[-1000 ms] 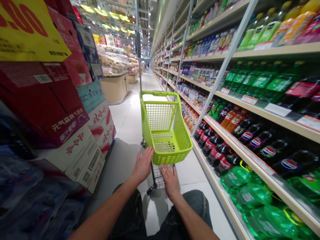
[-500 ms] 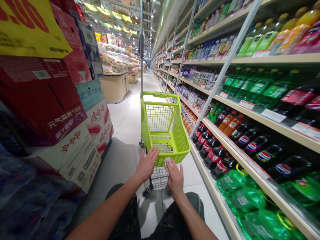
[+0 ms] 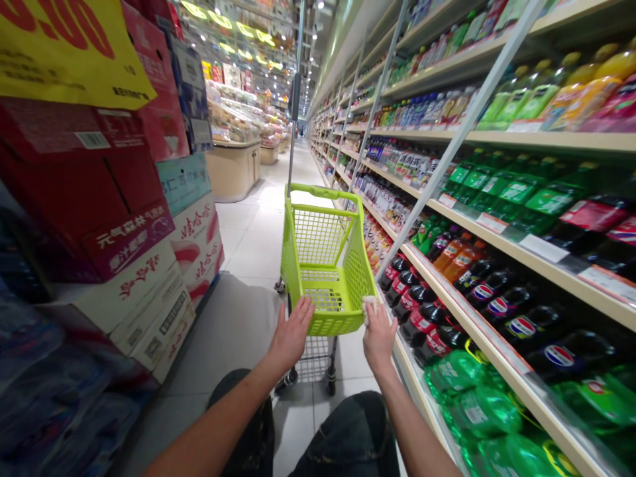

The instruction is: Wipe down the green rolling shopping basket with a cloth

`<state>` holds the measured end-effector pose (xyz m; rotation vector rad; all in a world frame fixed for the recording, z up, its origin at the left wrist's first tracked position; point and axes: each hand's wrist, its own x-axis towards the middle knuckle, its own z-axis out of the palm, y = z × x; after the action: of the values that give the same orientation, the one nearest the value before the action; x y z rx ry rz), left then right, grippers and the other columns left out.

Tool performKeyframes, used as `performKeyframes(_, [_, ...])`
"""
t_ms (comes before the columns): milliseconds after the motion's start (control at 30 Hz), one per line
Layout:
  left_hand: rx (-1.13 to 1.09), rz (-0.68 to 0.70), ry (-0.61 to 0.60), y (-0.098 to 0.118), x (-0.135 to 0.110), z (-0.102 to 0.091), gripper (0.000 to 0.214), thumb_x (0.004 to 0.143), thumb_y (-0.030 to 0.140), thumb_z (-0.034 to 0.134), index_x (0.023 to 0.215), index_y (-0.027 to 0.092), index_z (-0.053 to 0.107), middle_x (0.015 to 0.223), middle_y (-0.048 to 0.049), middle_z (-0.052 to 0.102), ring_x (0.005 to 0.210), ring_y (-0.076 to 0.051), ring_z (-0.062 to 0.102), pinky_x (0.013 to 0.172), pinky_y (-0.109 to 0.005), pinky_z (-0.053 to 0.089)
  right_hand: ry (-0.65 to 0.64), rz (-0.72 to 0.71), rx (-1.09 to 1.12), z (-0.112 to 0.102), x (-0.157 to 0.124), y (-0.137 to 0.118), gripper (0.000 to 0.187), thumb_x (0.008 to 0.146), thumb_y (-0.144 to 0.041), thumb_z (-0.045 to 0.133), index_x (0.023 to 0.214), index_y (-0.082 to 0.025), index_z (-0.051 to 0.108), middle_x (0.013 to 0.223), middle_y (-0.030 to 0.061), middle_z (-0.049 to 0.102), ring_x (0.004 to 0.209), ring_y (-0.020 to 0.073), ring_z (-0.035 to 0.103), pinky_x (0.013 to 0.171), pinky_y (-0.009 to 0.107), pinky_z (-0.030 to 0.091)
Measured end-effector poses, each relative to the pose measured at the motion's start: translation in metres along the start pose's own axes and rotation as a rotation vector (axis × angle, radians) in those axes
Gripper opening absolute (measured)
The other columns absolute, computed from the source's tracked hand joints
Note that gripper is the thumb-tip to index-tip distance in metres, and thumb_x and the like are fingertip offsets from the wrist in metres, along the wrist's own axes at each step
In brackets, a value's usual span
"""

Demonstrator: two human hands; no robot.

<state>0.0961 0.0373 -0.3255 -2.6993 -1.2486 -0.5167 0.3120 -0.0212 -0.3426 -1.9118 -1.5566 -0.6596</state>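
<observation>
A lime-green plastic shopping cart [image 3: 325, 262] stands in the aisle in front of me, its basket holding nothing. My left hand [image 3: 292, 333] lies flat, fingers stretched, against the basket's near left corner. My right hand [image 3: 378, 336] is closed on a small white cloth [image 3: 369, 304] and presses it against the basket's near right corner. My knees in dark jeans show at the bottom.
Shelves of soft-drink bottles [image 3: 477, 291] run along the right, close to the cart. Stacked red and white cartons [image 3: 124, 225] with a yellow price sign [image 3: 64, 46] crowd the left. A tiled aisle floor [image 3: 258, 232] leads to a display counter [image 3: 233, 169].
My right hand has slid the cloth from the middle of the basket's near edge to its right corner. The cart and view have shifted slightly right; my left hand stays on the left corner.
</observation>
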Motion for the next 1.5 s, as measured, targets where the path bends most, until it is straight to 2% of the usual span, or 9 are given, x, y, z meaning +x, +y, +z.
performKeyframes(133, [0.016,0.002,0.014,0.001,-0.002,0.001,0.062,0.073,0.006,0.033,0.134,0.016,0.032,0.144,-0.0075,0.030,0.134,-0.021,0.022,0.106,-0.054,0.020,-0.064,-0.209,0.145,0.009,-0.008,-0.046,0.050,0.078,-0.001,0.036,0.121,-0.019,0.052,0.132,0.0114,0.046,0.130,0.0237,0.028,0.101,0.050,0.024])
performKeyframes(200, [0.024,0.015,0.024,-0.002,-0.004,0.001,0.063,0.073,0.006,0.033,0.135,0.017,0.031,0.144,-0.0074,0.030,0.134,-0.021,0.021,0.107,-0.053,0.019,-0.069,-0.287,0.210,0.011,-0.009,-0.046,0.051,0.077,0.000,0.035,0.121,-0.020,0.052,0.133,0.0096,0.046,0.131,0.0216,0.026,0.102,0.048,0.026])
performKeyframes(400, [0.010,0.004,0.058,-0.001,-0.005,0.004,0.063,0.072,0.006,0.034,0.134,0.015,0.033,0.144,-0.0075,0.029,0.134,-0.021,0.022,0.107,-0.053,0.020,0.042,-0.015,0.197,0.004,0.002,-0.010,0.053,0.076,0.001,0.031,0.123,-0.014,0.050,0.131,0.0150,0.045,0.132,0.0220,0.025,0.099,0.047,0.035])
performKeyframes(600, [0.010,0.009,0.042,-0.006,-0.004,0.002,0.062,0.074,0.006,0.032,0.134,0.016,0.033,0.144,-0.0064,0.028,0.134,-0.020,0.022,0.107,-0.054,0.020,-0.063,-0.364,0.316,0.014,-0.003,-0.063,0.049,0.079,-0.001,0.035,0.122,-0.018,0.052,0.132,0.0088,0.047,0.133,0.0196,0.022,0.102,0.044,0.034])
performKeyframes(833, [0.005,-0.011,-0.002,-0.011,-0.004,-0.002,0.066,0.071,0.003,0.031,0.135,0.015,0.030,0.146,-0.0064,0.024,0.135,-0.021,0.019,0.106,-0.056,0.019,-0.029,0.030,0.146,0.002,0.012,-0.015,0.050,0.077,0.002,0.033,0.117,-0.015,0.057,0.129,0.0132,0.048,0.131,0.0222,0.026,0.102,0.048,0.032])
performKeyframes(1033, [0.016,-0.019,-0.031,-0.011,-0.002,-0.002,0.068,0.069,0.004,0.034,0.135,0.015,0.030,0.146,-0.0071,0.024,0.135,-0.022,0.018,0.107,-0.055,0.019,-0.095,-0.256,0.259,0.011,0.001,-0.050,0.048,0.077,0.001,0.037,0.117,-0.018,0.057,0.133,0.0076,0.046,0.134,0.0208,0.020,0.103,0.044,0.033])
performKeyframes(1233, [0.037,-0.021,-0.032,-0.007,-0.001,-0.003,0.067,0.070,0.004,0.034,0.136,0.014,0.029,0.146,-0.0072,0.023,0.135,-0.022,0.018,0.107,-0.054,0.019,-0.025,0.099,0.160,0.003,0.012,-0.020,0.050,0.074,0.003,0.034,0.116,-0.012,0.057,0.129,0.0145,0.049,0.132,0.0230,0.026,0.102,0.046,0.034])
performKeyframes(1400, [0.020,-0.038,-0.088,-0.003,0.002,-0.008,0.067,0.069,0.005,0.034,0.136,0.013,0.030,0.146,-0.0074,0.022,0.135,-0.022,0.019,0.107,-0.054,0.020,-0.050,-0.199,0.294,0.012,-0.004,-0.054,0.054,0.072,0.004,0.036,0.119,-0.015,0.055,0.133,0.0095,0.045,0.134,0.0211,0.020,0.102,0.044,0.035])
performKeyframes(1500, [0.018,-0.019,-0.090,-0.005,0.002,-0.007,0.070,0.068,0.003,0.033,0.136,0.014,0.028,0.146,-0.0061,0.021,0.135,-0.021,0.018,0.107,-0.055,0.019,-0.015,-0.169,0.295,0.013,-0.001,-0.035,0.054,0.074,0.003,0.035,0.119,-0.018,0.055,0.131,0.0090,0.048,0.132,0.0196,0.025,0.100,0.043,0.038])
